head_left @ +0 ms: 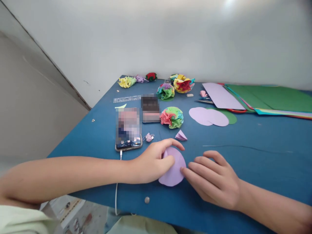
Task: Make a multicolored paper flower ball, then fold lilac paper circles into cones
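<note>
My left hand [158,162] grips a light purple paper circle [175,174] near the table's front edge, its thumb lying across the upper face and its index finger curving around the top. At the circle's right rim, the fingertips of my right hand [214,180] close on the edge, with the other fingers curled and the thumb hidden. Just beyond the circle lies a small folded purple paper wedge [181,135]. Farther off are two overlapping purple paper circles [201,116], partly covering a green one [230,116]. A threaded needle [219,146] stretches across the table right of my hands.
A phone [128,130] with a white cable [116,195] lies left, near another phone [150,109] and a small charm [149,137]. Ruffled paper flowers [172,117] stand beyond. A ruler [126,98], scissors [206,101] and coloured paper sheets [278,97] lie toward the wall.
</note>
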### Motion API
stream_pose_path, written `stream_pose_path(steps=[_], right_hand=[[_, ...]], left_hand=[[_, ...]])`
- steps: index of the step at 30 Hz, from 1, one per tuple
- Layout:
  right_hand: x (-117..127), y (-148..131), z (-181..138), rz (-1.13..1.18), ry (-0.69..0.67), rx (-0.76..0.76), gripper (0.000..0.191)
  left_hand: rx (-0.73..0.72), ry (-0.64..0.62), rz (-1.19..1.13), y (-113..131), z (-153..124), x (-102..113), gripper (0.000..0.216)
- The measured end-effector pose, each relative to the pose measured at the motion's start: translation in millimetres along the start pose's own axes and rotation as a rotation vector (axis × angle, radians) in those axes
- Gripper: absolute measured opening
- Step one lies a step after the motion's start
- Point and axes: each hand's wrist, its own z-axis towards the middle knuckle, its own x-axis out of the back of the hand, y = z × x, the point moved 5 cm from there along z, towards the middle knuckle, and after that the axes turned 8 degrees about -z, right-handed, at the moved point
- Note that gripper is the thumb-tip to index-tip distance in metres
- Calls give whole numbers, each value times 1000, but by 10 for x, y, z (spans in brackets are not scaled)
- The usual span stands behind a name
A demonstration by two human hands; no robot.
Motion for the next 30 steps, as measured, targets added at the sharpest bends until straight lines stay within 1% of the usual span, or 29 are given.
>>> stream_pose_path(steps=[2, 4, 7, 9, 12, 15, 17, 19, 22, 25, 28, 30], right_hand=[[38, -49, 46, -86, -7, 51, 24], [71, -97, 85, -126, -9, 91, 26], [74, -111, 93, -140, 2, 69, 26], [46, -69, 72, -119, 19, 2, 21], [-25, 72, 44, 57, 14, -198, 16], [-88, 208, 26, 257, -5, -413, 15], [-106, 253, 17, 310, -11, -494, 15], [-117, 267, 13, 336, -19, -523, 16], [-127, 281, 16, 352, -8, -537, 17], [-144, 308, 24, 356, -2, -565, 14], [-158, 322, 28, 367, -19, -584, 11], [-160, 335, 14, 371, -26, -622, 16]], left_hand=[[-24, 43, 10, -33, -1, 25, 32], [-53, 70, -7, -34, -6, 36, 31], [-73, 97, -49, -19, -7, 48, 34], [-86, 128, -65, -7, -4, 64, 34], [-103, 143, -95, -7, 7, 68, 31], [-54, 91, -227, -33, 17, 39, 32], [-12, 41, -328, -33, 15, 18, 29], [-15, 6, -386, -2, 8, 13, 28], [-48, -25, -392, 29, -2, 9, 29], [-31, 5, -320, -26, 2, 10, 31], [-32, 28, -277, -70, 7, 7, 27], [-36, 8, -281, -66, 9, -6, 26]])
